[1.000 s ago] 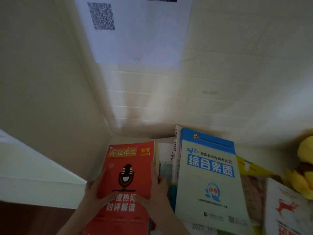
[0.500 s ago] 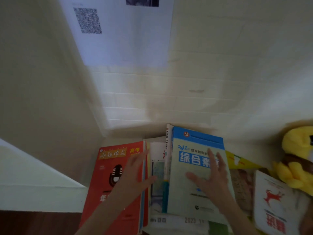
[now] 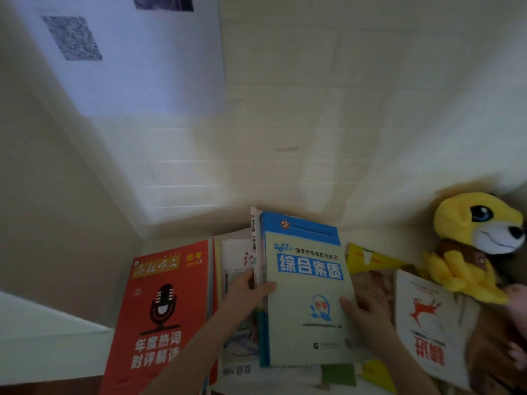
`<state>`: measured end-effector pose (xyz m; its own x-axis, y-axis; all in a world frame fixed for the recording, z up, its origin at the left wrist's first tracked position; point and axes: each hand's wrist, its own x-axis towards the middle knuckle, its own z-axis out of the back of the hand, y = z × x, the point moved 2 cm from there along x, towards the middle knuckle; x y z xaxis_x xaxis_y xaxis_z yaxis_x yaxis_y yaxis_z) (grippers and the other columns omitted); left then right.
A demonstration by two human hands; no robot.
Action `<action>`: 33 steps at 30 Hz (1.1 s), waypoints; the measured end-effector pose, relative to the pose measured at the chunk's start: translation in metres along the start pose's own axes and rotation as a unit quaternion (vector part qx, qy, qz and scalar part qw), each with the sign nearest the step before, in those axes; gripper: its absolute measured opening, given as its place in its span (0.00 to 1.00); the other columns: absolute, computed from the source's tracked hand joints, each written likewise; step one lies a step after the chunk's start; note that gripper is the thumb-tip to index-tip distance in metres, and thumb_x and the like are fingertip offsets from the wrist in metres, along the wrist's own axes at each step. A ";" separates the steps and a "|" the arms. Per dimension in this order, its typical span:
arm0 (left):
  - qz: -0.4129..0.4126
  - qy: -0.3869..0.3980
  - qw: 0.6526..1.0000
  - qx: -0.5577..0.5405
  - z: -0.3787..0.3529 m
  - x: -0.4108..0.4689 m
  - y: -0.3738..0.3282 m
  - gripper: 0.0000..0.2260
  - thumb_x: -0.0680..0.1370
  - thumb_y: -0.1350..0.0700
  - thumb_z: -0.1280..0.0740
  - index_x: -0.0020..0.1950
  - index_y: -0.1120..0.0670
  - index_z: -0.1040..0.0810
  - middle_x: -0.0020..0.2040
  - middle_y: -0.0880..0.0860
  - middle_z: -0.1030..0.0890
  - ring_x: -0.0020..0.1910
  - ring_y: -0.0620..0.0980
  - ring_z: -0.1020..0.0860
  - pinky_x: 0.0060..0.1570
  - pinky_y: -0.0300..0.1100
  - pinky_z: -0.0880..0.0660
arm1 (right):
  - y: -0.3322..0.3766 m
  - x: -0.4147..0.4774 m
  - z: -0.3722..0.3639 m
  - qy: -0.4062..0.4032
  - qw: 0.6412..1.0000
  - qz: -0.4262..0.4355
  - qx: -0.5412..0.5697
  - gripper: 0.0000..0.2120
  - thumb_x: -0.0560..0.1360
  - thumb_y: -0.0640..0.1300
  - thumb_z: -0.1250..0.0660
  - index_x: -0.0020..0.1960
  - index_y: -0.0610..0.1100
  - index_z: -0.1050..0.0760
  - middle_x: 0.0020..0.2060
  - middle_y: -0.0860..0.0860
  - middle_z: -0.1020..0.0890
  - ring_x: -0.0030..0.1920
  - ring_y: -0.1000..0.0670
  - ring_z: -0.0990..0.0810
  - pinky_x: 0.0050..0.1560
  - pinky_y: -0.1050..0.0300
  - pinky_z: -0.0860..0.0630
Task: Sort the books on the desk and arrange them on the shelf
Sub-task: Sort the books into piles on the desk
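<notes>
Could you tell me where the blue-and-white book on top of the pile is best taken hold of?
Take the blue-and-white book by its two long edges, about halfway along, coming in from left and right. It lies cover-up on top of other books, so both edges stand clear. The left hand has its thumb over the spine edge, the right hand over the opposite edge.

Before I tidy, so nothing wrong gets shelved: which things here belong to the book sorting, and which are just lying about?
Job: blue exam book; red microphone book; white book with red animal; yellow book.
Lying about: yellow plush dog; QR-code sheet.
</notes>
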<state>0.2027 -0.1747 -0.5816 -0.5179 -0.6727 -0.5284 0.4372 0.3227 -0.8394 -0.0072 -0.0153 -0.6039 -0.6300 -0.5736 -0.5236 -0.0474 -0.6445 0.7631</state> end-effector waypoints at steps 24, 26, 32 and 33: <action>-0.088 0.064 0.991 -0.081 -0.034 -0.055 -0.013 0.33 0.57 0.51 0.19 0.61 0.46 0.25 0.52 0.46 0.16 0.51 0.47 0.17 0.46 0.45 0.20 | 0.012 -0.015 0.022 0.206 0.952 0.049 0.221 0.48 0.47 0.55 0.14 0.64 0.46 0.27 0.58 0.44 0.18 0.56 0.41 0.18 0.52 0.41 0.19; -0.138 0.068 0.987 -0.047 -0.035 -0.064 -0.028 0.30 0.61 0.55 0.19 0.60 0.44 0.26 0.52 0.41 0.17 0.51 0.42 0.19 0.46 0.39 0.22 | 0.021 -0.022 0.032 0.198 0.943 0.054 0.262 0.50 0.44 0.49 0.13 0.62 0.44 0.27 0.56 0.42 0.17 0.54 0.40 0.17 0.46 0.45 0.18; -0.176 0.017 0.984 -0.018 -0.014 -0.056 -0.047 0.33 0.64 0.59 0.22 0.66 0.52 0.31 0.52 0.46 0.18 0.47 0.36 0.20 0.44 0.33 0.22 | 0.034 -0.043 0.037 0.063 0.969 0.134 0.197 0.35 0.46 0.48 0.16 0.51 0.40 0.20 0.43 0.48 0.13 0.41 0.51 0.15 0.36 0.58 0.19; -0.177 0.024 0.984 -0.016 -0.010 -0.053 -0.045 0.36 0.63 0.56 0.23 0.69 0.53 0.32 0.53 0.47 0.18 0.49 0.39 0.19 0.45 0.36 0.21 | 0.036 -0.047 0.033 0.058 0.967 0.139 0.204 0.30 0.50 0.44 0.17 0.50 0.41 0.20 0.40 0.52 0.13 0.39 0.55 0.15 0.33 0.63 0.21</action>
<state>0.2030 -0.1468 -0.5173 -0.6681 -0.7146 -0.2073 0.2011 0.0948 -0.9750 -0.0050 0.0052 -0.5392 -0.5721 -0.7642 -0.2980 -0.2054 -0.2183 0.9540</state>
